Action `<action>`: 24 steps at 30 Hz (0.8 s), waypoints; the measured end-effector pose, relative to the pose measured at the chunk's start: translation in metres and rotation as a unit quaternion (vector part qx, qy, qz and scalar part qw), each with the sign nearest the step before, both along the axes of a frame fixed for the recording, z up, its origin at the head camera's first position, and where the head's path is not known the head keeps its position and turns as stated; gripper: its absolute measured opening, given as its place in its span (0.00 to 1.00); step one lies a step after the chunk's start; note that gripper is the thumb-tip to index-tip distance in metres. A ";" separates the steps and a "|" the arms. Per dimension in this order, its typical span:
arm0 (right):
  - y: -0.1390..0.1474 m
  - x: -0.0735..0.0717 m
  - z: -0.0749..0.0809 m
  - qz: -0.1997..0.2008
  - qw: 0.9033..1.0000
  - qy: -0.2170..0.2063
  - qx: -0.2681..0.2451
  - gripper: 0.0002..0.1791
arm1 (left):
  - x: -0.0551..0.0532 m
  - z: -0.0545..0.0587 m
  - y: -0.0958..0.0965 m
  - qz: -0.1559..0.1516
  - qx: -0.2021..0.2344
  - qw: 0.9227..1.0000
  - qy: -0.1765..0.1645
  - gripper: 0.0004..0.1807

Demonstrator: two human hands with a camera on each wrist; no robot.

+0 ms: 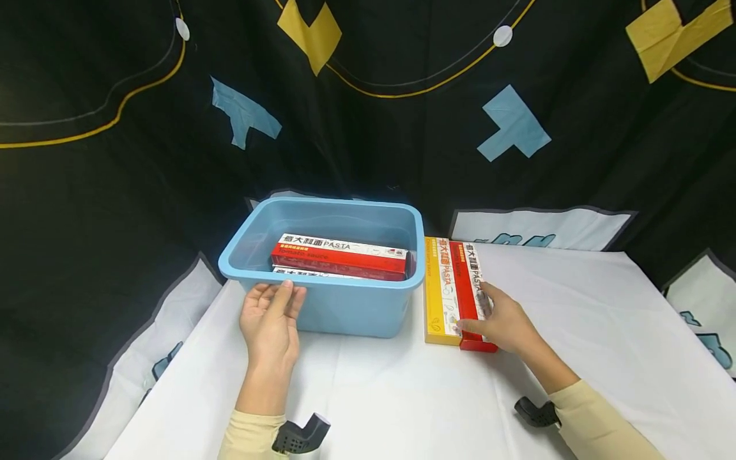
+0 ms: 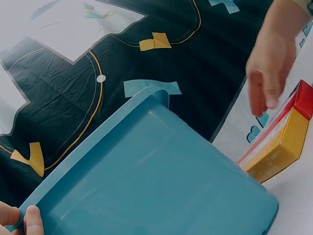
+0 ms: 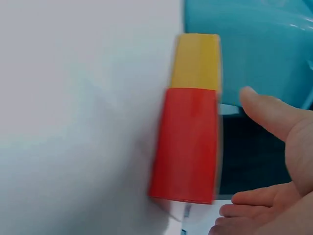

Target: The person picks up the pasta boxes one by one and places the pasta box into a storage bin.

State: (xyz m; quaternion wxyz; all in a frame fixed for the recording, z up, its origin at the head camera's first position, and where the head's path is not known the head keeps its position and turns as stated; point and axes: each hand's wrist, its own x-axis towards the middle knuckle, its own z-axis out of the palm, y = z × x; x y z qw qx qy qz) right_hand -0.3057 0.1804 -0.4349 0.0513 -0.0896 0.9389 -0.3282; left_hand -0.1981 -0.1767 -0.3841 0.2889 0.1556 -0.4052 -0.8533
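A light-blue plastic bin stands on the table, with red-and-white pasta boxes lying stacked inside it. My left hand pinches the bin's near rim at its left part, thumb above and fingers below. To the right of the bin lie two more pasta boxes side by side, a yellow one and a red one. Over the red box is my right hand, thumb and fingers spread apart. In the right wrist view, this hand shows an unclosed gap beside the red box end.
White cloth covers the table. Behind it hangs a dark curtain with yellow and blue tape pieces. A black wrist device sits at the left cuff, another at the right.
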 end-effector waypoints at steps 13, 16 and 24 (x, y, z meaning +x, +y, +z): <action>0.005 -0.003 -0.004 -0.004 0.999 -0.042 0.020 0.62 | 0.001 0.004 -0.002 0.008 0.002 1.000 0.008 0.26; 0.012 0.000 -0.006 -0.003 0.999 -0.044 0.025 0.58 | 0.001 0.004 -0.001 0.006 0.002 1.000 0.005 0.27; 0.041 0.013 -0.013 -0.036 0.993 0.013 0.109 0.38 | 0.002 0.002 0.000 0.007 0.002 1.000 0.001 0.27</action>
